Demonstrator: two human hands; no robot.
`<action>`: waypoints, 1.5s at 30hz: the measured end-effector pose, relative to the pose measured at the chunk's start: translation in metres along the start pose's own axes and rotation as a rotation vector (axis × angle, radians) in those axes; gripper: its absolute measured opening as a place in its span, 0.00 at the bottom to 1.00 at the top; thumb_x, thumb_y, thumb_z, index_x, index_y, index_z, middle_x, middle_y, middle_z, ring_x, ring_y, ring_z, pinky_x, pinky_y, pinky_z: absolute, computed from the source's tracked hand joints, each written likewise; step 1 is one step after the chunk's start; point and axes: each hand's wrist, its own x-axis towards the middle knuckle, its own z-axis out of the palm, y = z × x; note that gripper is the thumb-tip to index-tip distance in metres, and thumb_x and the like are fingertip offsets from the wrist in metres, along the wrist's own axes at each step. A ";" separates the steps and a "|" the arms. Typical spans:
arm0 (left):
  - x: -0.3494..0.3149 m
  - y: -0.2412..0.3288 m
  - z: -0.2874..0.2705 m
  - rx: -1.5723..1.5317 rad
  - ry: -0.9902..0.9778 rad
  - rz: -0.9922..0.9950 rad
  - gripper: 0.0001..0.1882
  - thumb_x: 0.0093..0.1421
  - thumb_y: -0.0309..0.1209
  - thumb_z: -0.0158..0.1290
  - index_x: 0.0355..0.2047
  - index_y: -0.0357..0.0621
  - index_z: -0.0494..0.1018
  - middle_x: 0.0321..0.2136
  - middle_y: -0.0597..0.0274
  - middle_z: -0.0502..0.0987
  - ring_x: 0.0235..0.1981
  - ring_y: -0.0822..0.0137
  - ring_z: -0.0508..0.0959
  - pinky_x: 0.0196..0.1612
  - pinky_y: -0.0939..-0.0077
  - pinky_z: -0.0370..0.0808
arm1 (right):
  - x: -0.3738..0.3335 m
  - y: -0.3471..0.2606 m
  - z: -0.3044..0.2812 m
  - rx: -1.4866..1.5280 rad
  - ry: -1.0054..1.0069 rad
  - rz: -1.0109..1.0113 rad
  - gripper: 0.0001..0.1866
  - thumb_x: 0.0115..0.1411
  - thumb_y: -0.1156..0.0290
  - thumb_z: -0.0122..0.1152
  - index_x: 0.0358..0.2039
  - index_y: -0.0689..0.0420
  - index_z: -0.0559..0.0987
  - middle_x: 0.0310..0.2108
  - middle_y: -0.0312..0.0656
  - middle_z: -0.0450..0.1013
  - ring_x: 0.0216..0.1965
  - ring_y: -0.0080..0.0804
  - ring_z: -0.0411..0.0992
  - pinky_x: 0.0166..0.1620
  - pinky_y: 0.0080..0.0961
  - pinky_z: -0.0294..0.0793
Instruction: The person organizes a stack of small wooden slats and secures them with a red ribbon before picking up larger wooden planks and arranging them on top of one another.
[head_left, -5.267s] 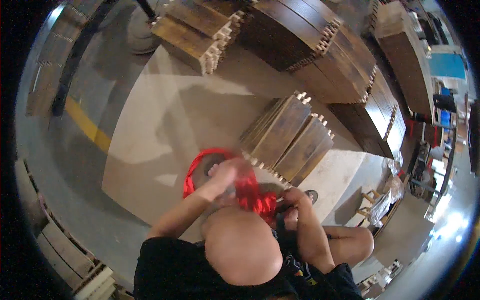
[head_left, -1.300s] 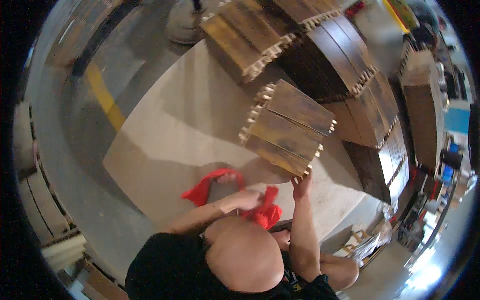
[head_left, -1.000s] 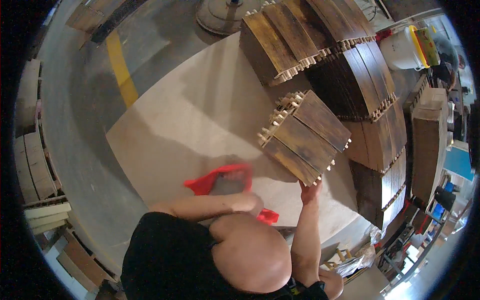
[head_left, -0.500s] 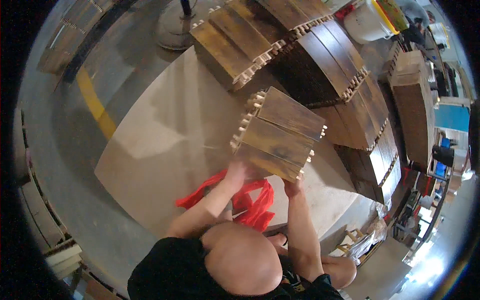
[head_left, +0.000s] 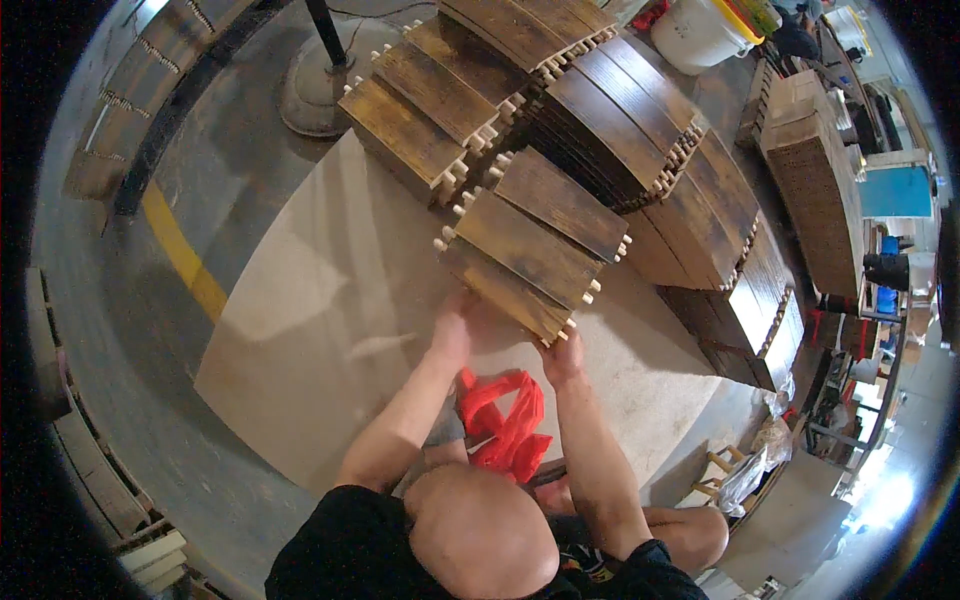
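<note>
A small stack of brown stained wooden boards [head_left: 530,245], with pale wooden pegs sticking out at both ends, is held between my two hands beside larger stacks. My left hand [head_left: 458,322] is closed at its near left side, the fingertips hidden beneath the boards. At the near right corner, my right hand [head_left: 562,355] grips the stack's end by the pegs. A crumpled red cloth strip [head_left: 510,425] lies between my forearms, close to my legs.
Taller stacks of similar pegged boards [head_left: 430,95] stand along the far side and right. Under them lies a pale sheet [head_left: 290,330]. A round stand base [head_left: 315,95] is at the far left, a white bucket [head_left: 700,35] at the far right, and a long carton [head_left: 815,185] beyond.
The board stack has moved away from me, closer to the far stacks, with both hands following. The red cloth's left end no longer shows. The whole view has shifted somewhat.
</note>
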 end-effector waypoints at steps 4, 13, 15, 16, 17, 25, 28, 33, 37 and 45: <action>-0.006 0.024 0.023 -0.024 -0.074 0.099 0.18 0.71 0.44 0.39 0.52 0.52 0.72 0.46 0.68 0.77 0.45 0.68 0.76 0.46 0.66 0.73 | -0.002 -0.002 0.021 -0.007 0.001 0.022 0.18 0.68 0.60 0.43 0.53 0.54 0.71 0.48 0.40 0.72 0.47 0.37 0.71 0.55 0.42 0.72; 0.016 0.030 0.046 -0.105 0.032 0.121 0.24 0.71 0.46 0.40 0.57 0.43 0.68 0.54 0.61 0.73 0.53 0.63 0.72 0.60 0.65 0.67 | 0.013 0.001 0.023 -0.296 -0.147 -0.251 0.16 0.69 0.59 0.43 0.52 0.48 0.71 0.50 0.36 0.69 0.49 0.31 0.68 0.52 0.38 0.72; 0.012 0.031 0.045 -0.009 0.012 0.116 0.25 0.71 0.48 0.40 0.59 0.44 0.67 0.55 0.61 0.72 0.55 0.62 0.70 0.61 0.65 0.65 | 0.015 -0.006 0.021 -0.247 -0.157 -0.219 0.19 0.68 0.53 0.46 0.56 0.44 0.70 0.52 0.33 0.69 0.51 0.29 0.67 0.53 0.38 0.70; 0.007 0.033 0.048 0.081 -0.005 0.114 0.27 0.71 0.50 0.40 0.60 0.44 0.65 0.57 0.61 0.70 0.56 0.62 0.69 0.63 0.64 0.64 | 0.013 -0.009 0.021 -0.244 -0.151 -0.222 0.19 0.68 0.53 0.46 0.56 0.44 0.70 0.52 0.33 0.69 0.51 0.29 0.67 0.53 0.38 0.70; 0.004 0.034 0.054 0.084 -0.010 0.109 0.27 0.71 0.50 0.40 0.60 0.44 0.65 0.57 0.61 0.70 0.56 0.62 0.69 0.63 0.64 0.64 | 0.011 -0.013 0.019 -0.207 -0.095 -0.161 0.20 0.68 0.53 0.46 0.58 0.43 0.69 0.54 0.32 0.68 0.53 0.29 0.66 0.54 0.38 0.68; 0.010 0.060 0.096 -0.292 0.017 0.255 0.41 0.68 0.63 0.34 0.69 0.47 0.52 0.69 0.61 0.55 0.68 0.59 0.56 0.69 0.63 0.51 | 0.007 -0.029 0.035 -0.151 -0.073 -0.137 0.30 0.66 0.40 0.45 0.63 0.41 0.65 0.59 0.32 0.65 0.59 0.29 0.62 0.61 0.37 0.59; 0.010 0.059 0.091 -0.300 -0.049 0.209 0.40 0.67 0.65 0.35 0.69 0.52 0.52 0.67 0.64 0.57 0.66 0.58 0.57 0.68 0.58 0.53 | 0.007 -0.024 0.046 -0.071 -0.066 -0.043 0.30 0.66 0.39 0.44 0.62 0.41 0.66 0.60 0.31 0.64 0.61 0.27 0.60 0.61 0.37 0.59; 0.024 0.045 0.072 -0.173 -0.099 0.313 0.40 0.68 0.63 0.34 0.69 0.49 0.53 0.68 0.62 0.56 0.67 0.60 0.56 0.69 0.63 0.51 | 0.012 -0.008 0.039 -0.174 0.005 -0.121 0.26 0.67 0.41 0.43 0.59 0.39 0.67 0.60 0.28 0.65 0.63 0.26 0.58 0.59 0.38 0.62; 0.042 0.022 0.053 -0.138 -0.131 0.333 0.35 0.71 0.56 0.32 0.67 0.43 0.55 0.65 0.60 0.59 0.66 0.62 0.57 0.69 0.66 0.51 | 0.008 0.002 0.025 -0.160 0.071 -0.114 0.21 0.68 0.47 0.44 0.58 0.38 0.68 0.59 0.26 0.65 0.62 0.25 0.59 0.56 0.37 0.67; -0.008 0.047 0.106 -0.205 -0.152 0.221 0.39 0.66 0.65 0.36 0.64 0.48 0.62 0.59 0.64 0.68 0.59 0.62 0.67 0.62 0.63 0.62 | 0.029 0.001 -0.002 -0.551 -0.236 -0.585 0.20 0.68 0.57 0.50 0.59 0.45 0.69 0.56 0.31 0.68 0.57 0.25 0.65 0.57 0.35 0.68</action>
